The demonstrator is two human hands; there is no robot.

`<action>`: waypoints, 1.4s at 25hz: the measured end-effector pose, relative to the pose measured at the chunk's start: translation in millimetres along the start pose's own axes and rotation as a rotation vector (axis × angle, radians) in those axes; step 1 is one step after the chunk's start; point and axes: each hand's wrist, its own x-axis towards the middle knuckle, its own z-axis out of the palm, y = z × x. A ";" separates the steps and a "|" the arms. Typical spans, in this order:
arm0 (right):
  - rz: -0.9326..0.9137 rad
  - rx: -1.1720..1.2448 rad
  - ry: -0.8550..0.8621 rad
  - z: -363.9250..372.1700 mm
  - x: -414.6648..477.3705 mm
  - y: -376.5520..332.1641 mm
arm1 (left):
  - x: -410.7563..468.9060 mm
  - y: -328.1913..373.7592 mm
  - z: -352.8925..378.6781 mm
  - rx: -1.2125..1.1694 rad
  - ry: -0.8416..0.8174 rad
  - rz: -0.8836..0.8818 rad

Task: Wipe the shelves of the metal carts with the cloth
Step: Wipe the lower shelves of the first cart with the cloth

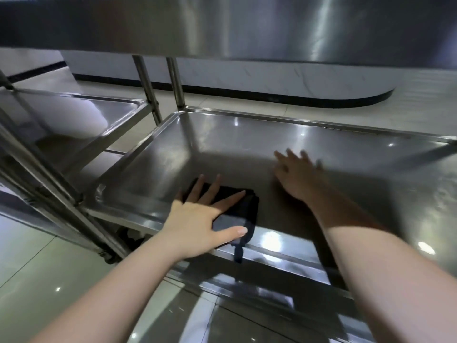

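A folded dark cloth (pixel 243 209) lies at the near rim of a metal cart's lower shelf (pixel 247 144). My left hand (pixel 205 219) presses flat on the cloth, fingers spread and thumb hooked over its near edge. A thin strap of the cloth hangs over the shelf's front lip. My right hand (pixel 296 174) rests palm down on the bare shelf to the right of the cloth, fingers apart, holding nothing. It looks blurred.
The upper shelf (pixel 123 23) of the same cart overhangs at the top. A second metal cart (pixel 74 112) stands to the left, with upright posts (pixel 175 80) between them. Glossy tiled floor (pixel 37 280) lies below, and a white curved counter base (pixel 272 80) stands behind.
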 end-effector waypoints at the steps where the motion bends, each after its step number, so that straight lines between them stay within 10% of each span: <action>1: 0.057 -0.020 0.015 -7.9 -1.2 26.8 | -0.8 -4.0 -4.1 0.010 -0.021 -0.010; 11: 0.346 -0.080 0.022 -5.7 -41.6 112.8 | 103.0 120.2 21.8 0.007 -0.124 0.175; 20: 0.344 -0.110 0.044 2.7 -39.0 108.8 | 236.4 -2.0 -1.1 0.025 -0.039 -0.426; 26: 0.339 -0.086 0.078 2.9 -39.3 116.7 | 260.8 154.7 22.7 0.019 -0.043 -0.029; 35: 0.342 -0.098 0.059 5.8 -34.8 106.2 | 215.1 -32.9 -0.6 0.074 0.017 -0.450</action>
